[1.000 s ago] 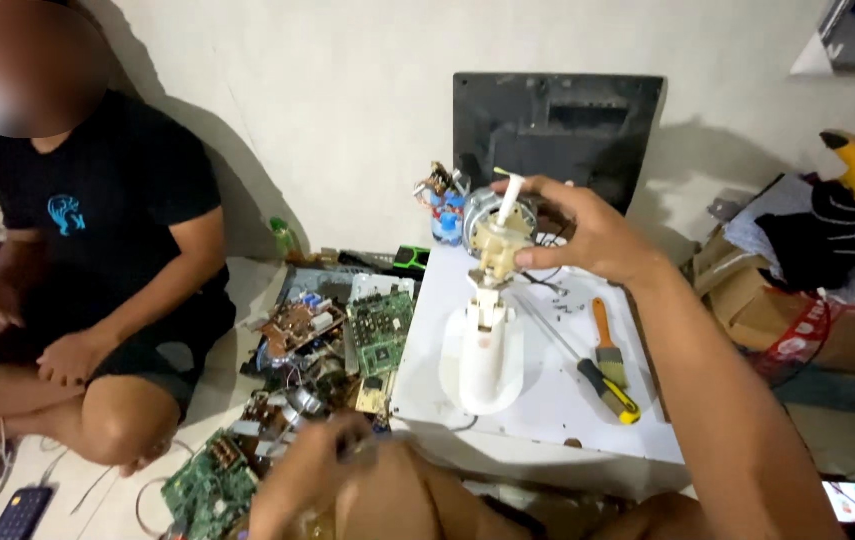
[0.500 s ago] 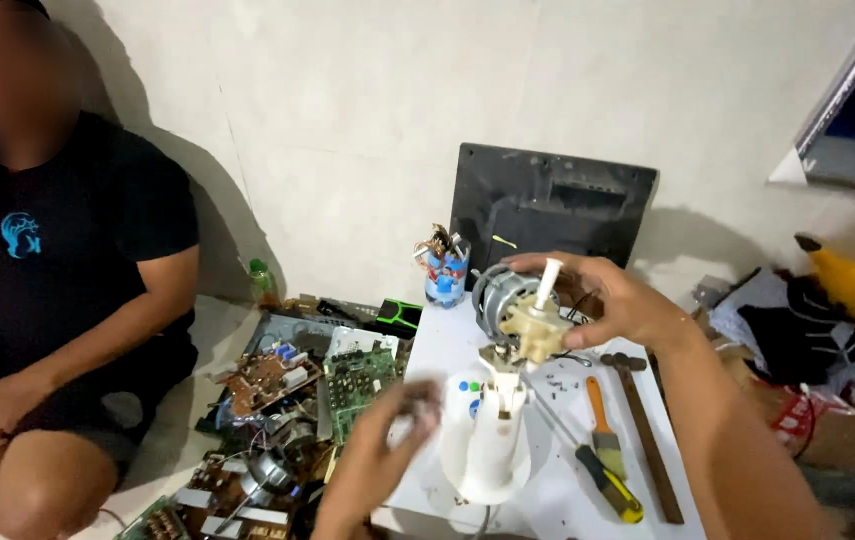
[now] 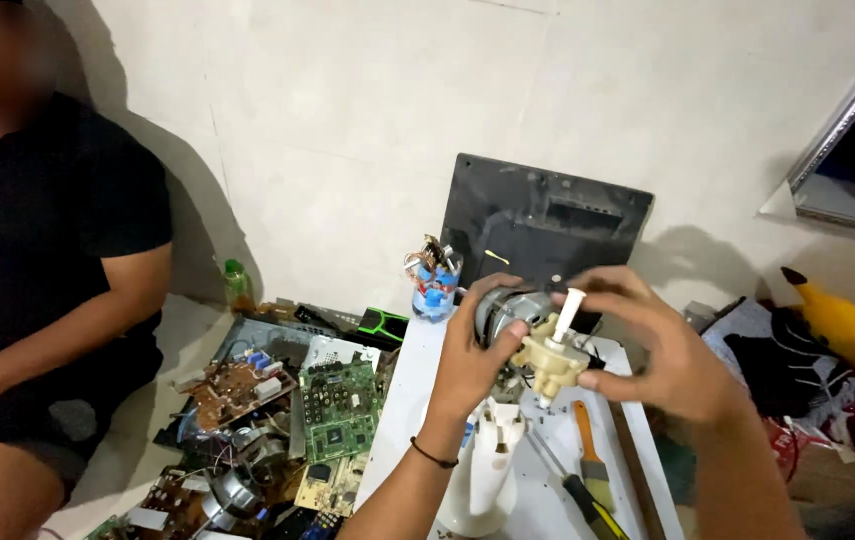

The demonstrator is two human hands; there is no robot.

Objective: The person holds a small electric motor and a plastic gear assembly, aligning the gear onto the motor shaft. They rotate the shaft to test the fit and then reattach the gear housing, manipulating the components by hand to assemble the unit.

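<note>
Left hand (image 3: pixel 469 365) and right hand (image 3: pixel 669 355) grip fan motor (image 3: pixel 532 340): heavy, rigid metal body; cream gearbox looks brittle, hold by casing.

The left hand (image 3: pixel 467 365) hides much of the fan motor (image 3: pixel 503 312), and the bottom edge cuts off the white fan stand (image 3: pixel 479 470).

Metal motor (image 3: pixel 503 312), cream plastic gearbox (image 3: pixel 549 364)
</note>
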